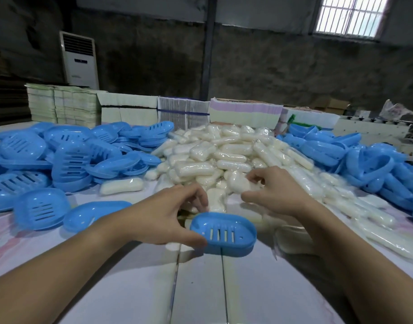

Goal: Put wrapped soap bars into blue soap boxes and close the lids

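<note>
head view: the left hand (158, 216) grips a blue soap box (224, 233) by its left end, thumb on the near rim and fingers curled over the far side, holding it just above the near middle of the worktop (200, 288). the box is tilted so its slotted face looks toward the camera; whether it is open or lidded cannot be told from here. it sits close in front of the soap, likely so a bar can go straight in.

the right hand (275, 195) reaches into the near edge of the pile of wrapped soap bars (224, 157) at the worktop's centre, thumb and fingers curled around one wrapped bar (238, 183); it looks like a pinch on the wrapper, though full contact is hard to confirm.

more blue boxes and lids lie heaped along the left side (48, 160) and along the right side (376, 164), within easy reach of either hand. a single wrapped bar (121, 185) lies apart, left of the pile. stacked flat cartons (130, 106) line the far edge.

the step in hand seems to be picking a bar to load the held box.
</note>
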Tool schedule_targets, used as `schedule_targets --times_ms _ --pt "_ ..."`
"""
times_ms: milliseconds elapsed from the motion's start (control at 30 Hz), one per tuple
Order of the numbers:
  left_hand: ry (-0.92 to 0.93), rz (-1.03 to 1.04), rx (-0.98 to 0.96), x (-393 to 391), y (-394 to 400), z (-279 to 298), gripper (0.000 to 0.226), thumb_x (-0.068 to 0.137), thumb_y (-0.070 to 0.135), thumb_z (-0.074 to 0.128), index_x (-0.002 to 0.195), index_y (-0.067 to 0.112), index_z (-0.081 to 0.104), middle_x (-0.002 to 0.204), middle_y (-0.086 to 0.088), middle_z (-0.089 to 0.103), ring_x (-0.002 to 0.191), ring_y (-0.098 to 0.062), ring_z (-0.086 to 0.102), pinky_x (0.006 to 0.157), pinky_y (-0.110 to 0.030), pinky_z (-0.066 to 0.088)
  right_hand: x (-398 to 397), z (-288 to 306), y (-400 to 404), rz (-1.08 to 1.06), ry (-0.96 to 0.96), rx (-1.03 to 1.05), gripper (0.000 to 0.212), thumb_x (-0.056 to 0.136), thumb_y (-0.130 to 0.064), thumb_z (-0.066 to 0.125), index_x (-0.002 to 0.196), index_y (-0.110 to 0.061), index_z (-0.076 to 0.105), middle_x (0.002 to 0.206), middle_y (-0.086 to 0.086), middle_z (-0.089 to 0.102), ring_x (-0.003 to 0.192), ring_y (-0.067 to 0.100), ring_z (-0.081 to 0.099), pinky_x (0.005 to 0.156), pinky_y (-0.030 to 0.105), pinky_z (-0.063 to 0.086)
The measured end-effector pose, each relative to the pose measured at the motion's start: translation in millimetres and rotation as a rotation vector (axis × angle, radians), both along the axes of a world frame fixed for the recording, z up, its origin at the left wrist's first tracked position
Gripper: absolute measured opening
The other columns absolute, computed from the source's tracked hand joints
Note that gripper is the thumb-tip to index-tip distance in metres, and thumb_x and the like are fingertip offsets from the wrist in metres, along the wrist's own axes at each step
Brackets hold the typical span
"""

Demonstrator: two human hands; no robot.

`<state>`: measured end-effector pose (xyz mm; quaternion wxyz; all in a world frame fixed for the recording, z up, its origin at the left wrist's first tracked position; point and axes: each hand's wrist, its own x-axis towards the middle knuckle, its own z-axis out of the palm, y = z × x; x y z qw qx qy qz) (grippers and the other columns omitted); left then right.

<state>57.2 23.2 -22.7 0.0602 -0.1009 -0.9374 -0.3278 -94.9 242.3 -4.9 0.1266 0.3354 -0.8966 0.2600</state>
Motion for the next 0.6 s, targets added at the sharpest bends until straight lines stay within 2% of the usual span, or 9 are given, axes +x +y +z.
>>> schedule_targets --times_ms 67,133,200,267,333,467,533,600 --pt "0.01 0.029 0.056 0 4 0 0.056 0.055 0.048 0.084 0.097 0.048 0.046 0.109 0.021 0.067 0.098 -0.012 0.064 0.087 -0.045 0.056 8 7 2 0.045 -0.024 -0.098 0.022 0.065 -0.032 0.079 0.084 -0.028 0.07 0.074 -0.014 0.061 0.068 0.0 0.055 0.057 0.014 0.04" --pt "0.024 0.063 0.08 -1 8 -3 0.06 0.052 0.05 0.085 0.093 0.048 0.042 0.106 0.021 0.069 0.098 -0.017 0.066 0.087 -0.047 0.055 20 12 2 0.124 -0.044 -0.105 0.017 0.063 -0.03 0.079 0.077 -0.032 0.07 0.07 -0.015 0.062 0.067 -0.001 0.055 0.059 0.014 0.041" --pt "0.039 0.083 0.092 -3 12 -6 0.064 0.051 0.052 0.086 0.096 0.048 0.041 0.104 0.023 0.068 0.098 -0.018 0.067 0.088 -0.047 0.055 32 15 -2 0.213 -0.046 -0.07 0.013 0.059 -0.035 0.074 0.07 -0.031 0.067 0.069 -0.01 0.061 0.065 0.002 0.052 0.062 0.02 0.042" --pt "0.058 0.094 0.09 -4 13 -8 0.068 0.05 0.055 0.087 0.101 0.047 0.042 0.103 0.023 0.067 0.097 -0.015 0.067 0.088 -0.046 0.055 40 16 -8 0.283 -0.06 -0.019 0.024 0.058 -0.038 0.068 0.076 -0.022 0.069 0.074 -0.001 0.061 0.064 0.001 0.048 0.066 0.032 0.044" --pt "0.079 0.098 0.084 -6 13 -9 0.071 0.051 0.057 0.087 0.106 0.046 0.044 0.103 0.019 0.067 0.097 -0.012 0.065 0.088 -0.046 0.055 45 13 -11 0.315 -0.097 0.073 0.033 0.058 -0.042 0.067 0.084 -0.021 0.071 0.078 -0.002 0.064 0.067 0.003 0.051 0.069 0.036 0.046" --pt "0.058 0.119 0.064 -7 11 -9 0.075 0.045 0.062 0.085 0.107 0.053 0.043 0.102 0.026 0.062 0.095 -0.007 0.063 0.088 -0.038 0.055 47 8 -13 0.37 -0.173 0.272 0.032 0.067 -0.043 0.071 0.097 -0.034 0.074 0.094 -0.012 0.067 0.088 0.007 0.057 0.081 0.031 0.05" --pt "0.062 0.114 0.069 -7 9 -9 0.069 0.046 0.061 0.085 0.103 0.048 0.049 0.101 0.025 0.062 0.095 -0.008 0.062 0.087 -0.036 0.054 44 11 -9 0.376 -0.189 0.25 0.031 0.07 -0.043 0.073 0.101 -0.039 0.072 0.098 -0.018 0.065 0.094 0.002 0.056 0.083 0.023 0.048" --pt "0.07 0.118 0.07 -7 7 -8 0.06 0.047 0.059 0.086 0.097 0.042 0.056 0.099 0.018 0.064 0.094 -0.005 0.062 0.085 -0.033 0.054 39 18 -2 0.355 -0.192 0.188 0.027 0.068 -0.044 0.076 0.095 -0.043 0.071 0.095 -0.021 0.065 0.094 -0.001 0.055 0.082 0.02 0.047"
